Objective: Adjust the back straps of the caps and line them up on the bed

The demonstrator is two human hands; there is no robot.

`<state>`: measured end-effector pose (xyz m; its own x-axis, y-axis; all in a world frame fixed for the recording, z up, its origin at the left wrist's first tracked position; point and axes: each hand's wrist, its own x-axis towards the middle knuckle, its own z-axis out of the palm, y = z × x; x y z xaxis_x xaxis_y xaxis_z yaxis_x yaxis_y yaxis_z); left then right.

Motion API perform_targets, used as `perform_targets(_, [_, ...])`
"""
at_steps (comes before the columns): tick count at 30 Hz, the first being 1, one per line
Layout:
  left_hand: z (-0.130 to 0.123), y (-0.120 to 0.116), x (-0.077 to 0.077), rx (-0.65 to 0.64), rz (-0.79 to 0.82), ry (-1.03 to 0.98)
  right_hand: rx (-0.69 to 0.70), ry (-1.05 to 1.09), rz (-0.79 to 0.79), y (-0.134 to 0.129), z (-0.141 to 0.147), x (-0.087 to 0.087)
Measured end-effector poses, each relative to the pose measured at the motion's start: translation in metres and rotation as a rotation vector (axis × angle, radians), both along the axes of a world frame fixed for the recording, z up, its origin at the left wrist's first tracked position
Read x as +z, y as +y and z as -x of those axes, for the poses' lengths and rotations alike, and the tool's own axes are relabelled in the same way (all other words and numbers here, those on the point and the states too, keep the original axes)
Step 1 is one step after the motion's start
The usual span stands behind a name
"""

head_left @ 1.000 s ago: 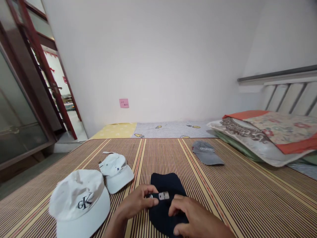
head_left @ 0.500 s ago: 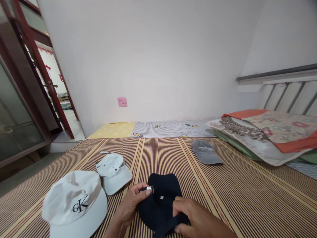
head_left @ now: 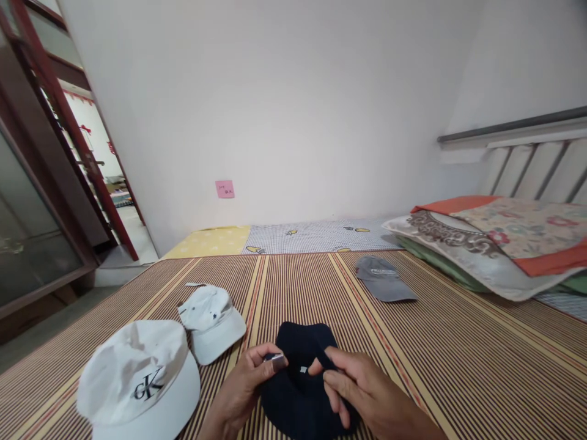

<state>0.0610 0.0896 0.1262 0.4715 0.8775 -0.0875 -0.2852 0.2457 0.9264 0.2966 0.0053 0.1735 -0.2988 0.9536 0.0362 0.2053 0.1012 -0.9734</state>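
A dark navy cap (head_left: 305, 403) lies on the striped mat near the bottom centre, its inside facing up and its brim away from me. My left hand (head_left: 251, 376) pinches the metal buckle (head_left: 277, 362) at the cap's left side between thumb and fingertips. On the right side, my right hand (head_left: 355, 382) holds the cap's dark strap between thumb and index finger, above the opening. A small white label (head_left: 303, 370) shows inside the cap. To the left sit a large white cap with black letters (head_left: 137, 379) and a smaller white cap (head_left: 213, 321).
A grey cap (head_left: 384, 278) rests farther back on the right of the striped mat (head_left: 293, 287). Folded bedding and pillows (head_left: 495, 244) are stacked at the right. A pink note (head_left: 224, 189) is stuck on the wall. A doorway stands at the left.
My right hand has moved up with the strap, from the cap's lower right edge to above its opening. My left hand has stayed at the buckle.
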Motion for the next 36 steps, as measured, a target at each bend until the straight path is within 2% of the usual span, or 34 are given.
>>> perform_targets(5, [-0.004,-0.004,0.0,-0.046,-0.026,-0.03,-0.081,-0.064,-0.118,0.003,0.002,0.0])
perform_targets(8, [-0.007,-0.007,0.0,-0.052,-0.012,-0.015,-0.099,-0.052,-0.12,0.004,0.003,-0.001])
perform_targets(14, [-0.009,-0.005,-0.011,-0.058,-0.056,-0.071,-0.148,-0.051,-0.153,0.008,0.009,0.001])
perform_targets(19, [-0.01,-0.005,-0.016,-0.045,-0.001,-0.101,-0.117,-0.098,-0.11,0.009,0.015,0.003])
perform_targets(28, [-0.013,-0.007,-0.025,-0.054,0.106,-0.182,-0.119,-0.169,-0.078,0.011,0.022,-0.004])
perform_targets(36, [-0.016,-0.009,-0.023,-0.068,0.091,-0.177,-0.071,-0.172,-0.028,0.011,0.023,-0.005])
